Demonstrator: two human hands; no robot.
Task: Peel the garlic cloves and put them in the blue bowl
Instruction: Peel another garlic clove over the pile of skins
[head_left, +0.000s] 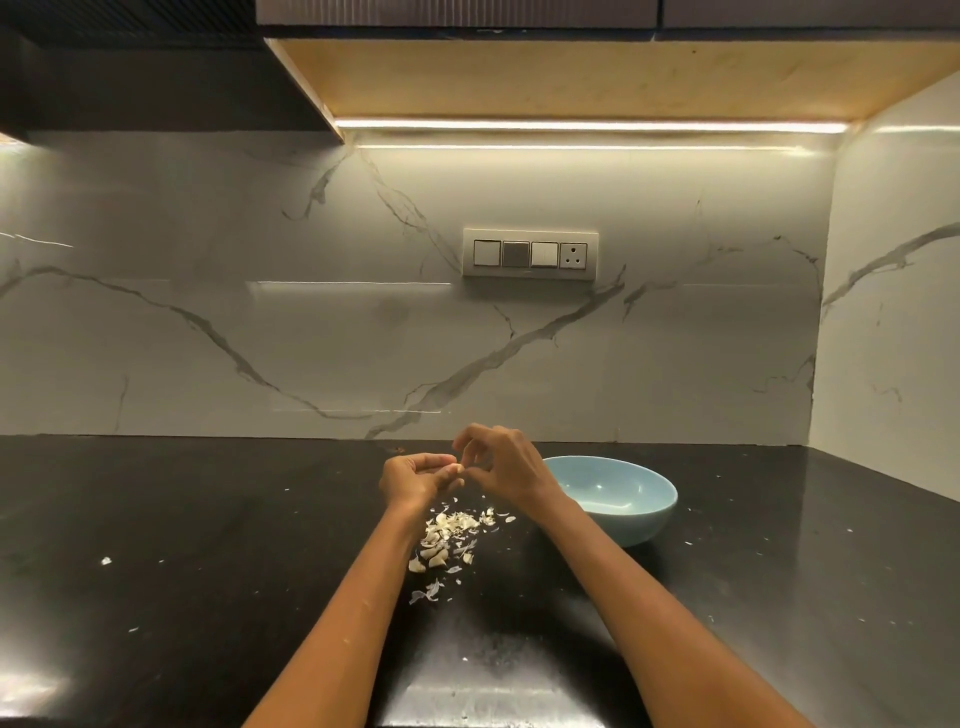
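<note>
My left hand (415, 477) holds a small pale garlic clove (456, 469) in its curled fingers above the black counter. My right hand (501, 462) meets it from the right, thumb and fingertips pinching at the clove's tip. Below the hands lies a heap of garlic cloves and papery skins (447, 535). The blue bowl (623, 496) stands just right of my right wrist; no cloves show in the part of its inside that I see.
The black counter (208, 545) runs back to a marble wall carrying a switch panel (530, 253). A side wall closes the right end behind the bowl. Small skin flecks (106, 560) are scattered over the counter.
</note>
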